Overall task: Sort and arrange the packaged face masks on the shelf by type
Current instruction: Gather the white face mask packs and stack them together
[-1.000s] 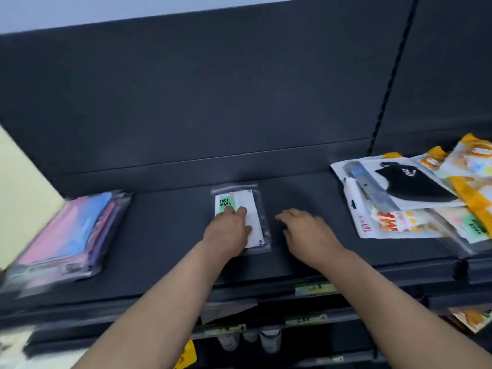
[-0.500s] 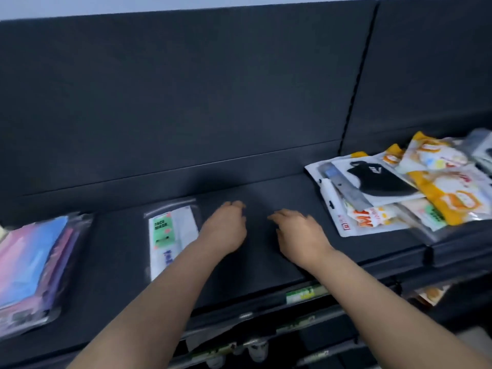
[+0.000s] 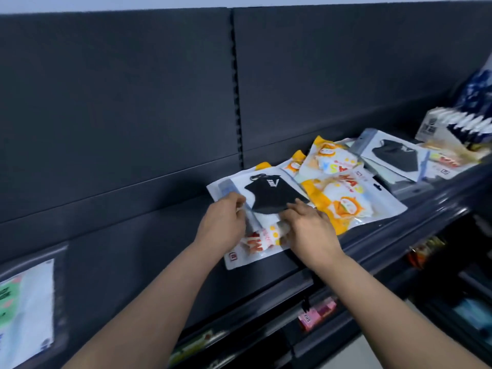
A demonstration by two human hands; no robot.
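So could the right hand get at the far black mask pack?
Probably yes: the far black mask pack lies uncovered; only flat yellow packs lie between it and the right hand.

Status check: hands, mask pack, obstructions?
Left hand pinches black mask pack at left edge. Right hand flat on it. It lies on orange-print pack; yellow packs close on right.

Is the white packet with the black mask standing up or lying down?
Lying down. The white packet with the black mask rests flat, face up, atop an orange-printed packet on the dark shelf.
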